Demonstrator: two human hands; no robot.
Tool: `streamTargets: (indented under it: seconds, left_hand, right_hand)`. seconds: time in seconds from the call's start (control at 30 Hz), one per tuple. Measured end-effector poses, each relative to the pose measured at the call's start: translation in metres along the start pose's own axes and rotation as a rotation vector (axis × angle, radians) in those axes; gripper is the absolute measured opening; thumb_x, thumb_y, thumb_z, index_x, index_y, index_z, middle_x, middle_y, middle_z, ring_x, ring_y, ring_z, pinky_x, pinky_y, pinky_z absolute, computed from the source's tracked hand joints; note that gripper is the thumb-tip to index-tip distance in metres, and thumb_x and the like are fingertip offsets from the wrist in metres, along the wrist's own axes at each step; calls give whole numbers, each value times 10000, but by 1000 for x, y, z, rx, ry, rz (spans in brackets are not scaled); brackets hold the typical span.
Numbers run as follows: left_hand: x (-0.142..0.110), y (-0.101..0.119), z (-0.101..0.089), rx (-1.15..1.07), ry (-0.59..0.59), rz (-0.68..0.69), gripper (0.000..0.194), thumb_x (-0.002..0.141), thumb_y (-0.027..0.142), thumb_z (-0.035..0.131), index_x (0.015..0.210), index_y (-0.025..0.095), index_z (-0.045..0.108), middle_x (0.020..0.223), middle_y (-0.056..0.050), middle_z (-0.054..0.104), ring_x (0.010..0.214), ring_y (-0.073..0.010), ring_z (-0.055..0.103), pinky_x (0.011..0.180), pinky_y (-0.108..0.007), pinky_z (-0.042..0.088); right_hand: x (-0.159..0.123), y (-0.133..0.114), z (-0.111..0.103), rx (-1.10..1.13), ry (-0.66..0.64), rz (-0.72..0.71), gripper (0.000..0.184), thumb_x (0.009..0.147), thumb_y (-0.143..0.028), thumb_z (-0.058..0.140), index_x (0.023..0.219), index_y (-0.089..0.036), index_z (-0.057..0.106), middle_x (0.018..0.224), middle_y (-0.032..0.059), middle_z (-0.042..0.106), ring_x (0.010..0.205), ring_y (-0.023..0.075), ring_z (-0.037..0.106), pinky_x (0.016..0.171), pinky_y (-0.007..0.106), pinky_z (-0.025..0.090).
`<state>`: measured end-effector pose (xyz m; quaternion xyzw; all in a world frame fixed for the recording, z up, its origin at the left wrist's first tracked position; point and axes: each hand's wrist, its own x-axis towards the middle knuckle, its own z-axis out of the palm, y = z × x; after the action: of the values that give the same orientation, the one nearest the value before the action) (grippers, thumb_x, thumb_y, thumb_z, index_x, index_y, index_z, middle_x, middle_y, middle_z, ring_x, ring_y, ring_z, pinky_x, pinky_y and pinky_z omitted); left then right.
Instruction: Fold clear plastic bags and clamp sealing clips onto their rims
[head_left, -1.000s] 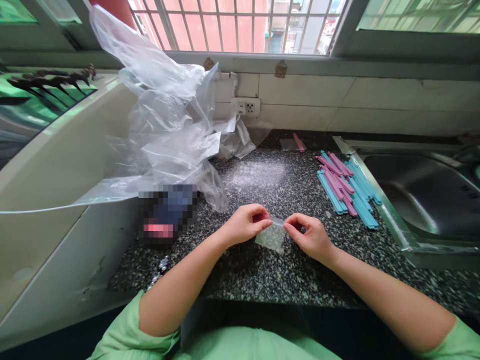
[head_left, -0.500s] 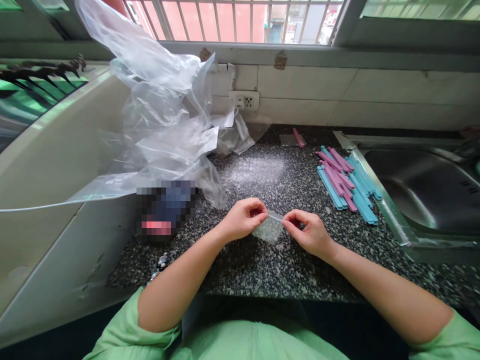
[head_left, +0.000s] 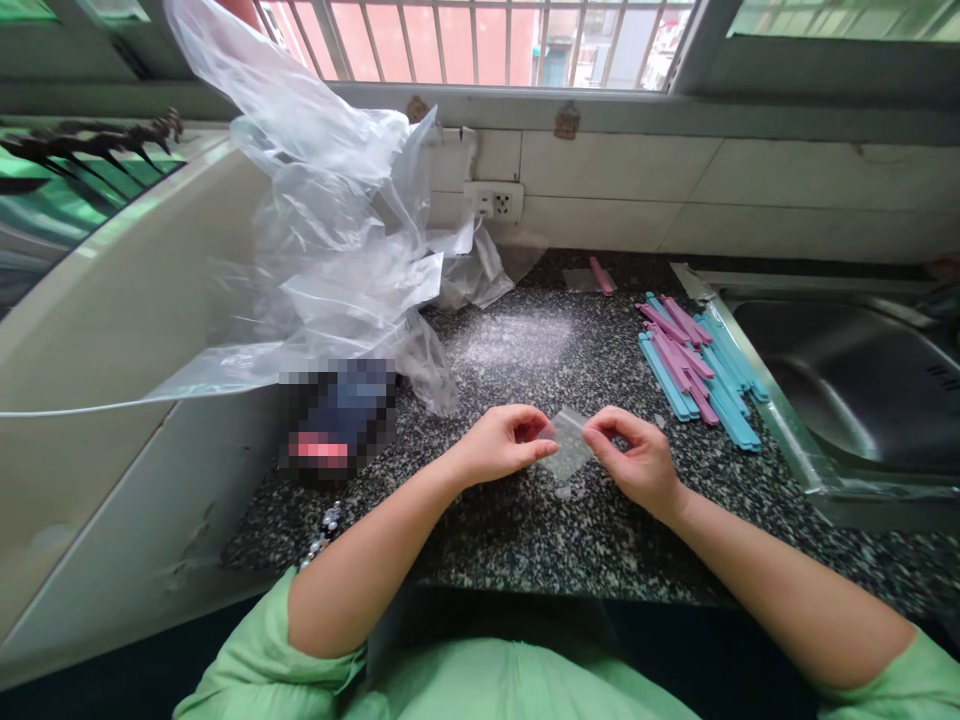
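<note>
A small clear zip-lock bag is held up just above the speckled counter, between my two hands. My right hand pinches its upper right corner between thumb and forefinger. At the bag's left edge, the thumb and curled fingers of my left hand close on the plastic, with a slight gap showing between thumb and forefinger. The bag tilts down toward the right. It is see-through, and I cannot make out anything inside it.
Pink and blue bag-sealing clips lie piled beside the steel sink. A pink clip rests on clear film by the wall. Large crumpled plastic fills the left, with a blurred dark object below. A beaded string lies near my left forearm.
Both hands have shifted slightly right with the bag. The bag has turned so its top edge slopes more, and the left thumb and forefinger have loosened a little.
</note>
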<state>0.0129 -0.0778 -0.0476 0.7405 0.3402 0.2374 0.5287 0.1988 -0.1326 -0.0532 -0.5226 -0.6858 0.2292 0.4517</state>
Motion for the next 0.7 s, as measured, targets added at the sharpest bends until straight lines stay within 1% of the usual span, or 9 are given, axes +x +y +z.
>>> streamTargets:
  seconds: [0.07, 0.13, 0.23, 0.37, 0.47, 0.5, 0.57, 0.63, 0.7]
  left_hand:
    - [0, -1, -1, 2, -34, -14, 126, 716, 238, 621, 678, 123, 587, 569, 36, 494, 540, -73, 421, 514, -201, 341]
    - [-1, -2, -1, 15, -46, -22, 143, 730, 216, 597, 624, 125, 566, 567, 31, 506, 541, -73, 430, 518, -202, 344]
    - [-1, -2, 1, 36, -58, -33, 168, 740, 210, 581, 597, 133, 541, 548, 38, 494, 530, -71, 419, 510, -199, 333]
    - [-2, -1, 1, 71, -75, -12, 215, 739, 226, 584, 558, 140, 508, 522, 50, 453, 513, -66, 388, 490, -194, 309]
    - [-2, -1, -1, 155, -100, 6, 250, 733, 273, 606, 538, 139, 524, 518, 47, 438, 507, -67, 383, 482, -198, 295]
    - [-2, -1, -2, 198, -83, 15, 249, 723, 301, 624, 550, 139, 547, 530, 41, 448, 517, -71, 393, 490, -202, 299]
    - [-1, 0, -1, 255, 3, 42, 239, 689, 361, 664, 614, 144, 596, 576, 30, 477, 552, -83, 416, 518, -210, 319]
    - [0, 2, 1, 218, 96, 77, 244, 681, 384, 672, 673, 148, 612, 606, 25, 484, 571, -88, 421, 536, -213, 339]
    - [0, 4, 3, 135, 140, 123, 219, 726, 351, 630, 666, 143, 601, 618, 18, 486, 574, -87, 425, 542, -213, 351]
  right_hand:
    - [1, 2, -2, 5, 72, 29, 168, 825, -283, 530, 691, -184, 550, 636, 1, 534, 579, 111, 489, 552, 236, 413]
    - [1, 3, -4, 9, 103, 52, 160, 826, -295, 531, 711, -186, 554, 661, 8, 547, 597, 116, 499, 565, 242, 424]
    - [2, 3, -4, 16, 111, 64, 157, 820, -301, 540, 711, -188, 556, 670, 10, 555, 608, 119, 508, 576, 246, 433]
    - [3, 3, -4, 26, 111, 99, 171, 818, -321, 543, 709, -190, 559, 676, 11, 566, 605, 120, 513, 578, 250, 439]
    - [3, 4, -4, 39, 68, 102, 185, 816, -346, 548, 718, -189, 567, 681, 17, 574, 611, 123, 521, 575, 251, 442]
    - [3, 4, -3, 47, 45, 97, 189, 813, -352, 552, 720, -189, 569, 678, 17, 575, 611, 124, 524, 572, 250, 443]
    - [3, 4, -1, 59, -11, 90, 198, 807, -363, 560, 716, -187, 572, 663, 15, 573, 608, 125, 528, 561, 247, 443]
    - [2, 2, 2, 66, -55, 78, 206, 807, -364, 559, 704, -186, 574, 650, 15, 574, 607, 127, 531, 553, 246, 440]
    - [1, 0, 4, 67, -82, 69, 206, 805, -360, 561, 698, -185, 575, 651, 17, 580, 611, 129, 534, 555, 247, 442]
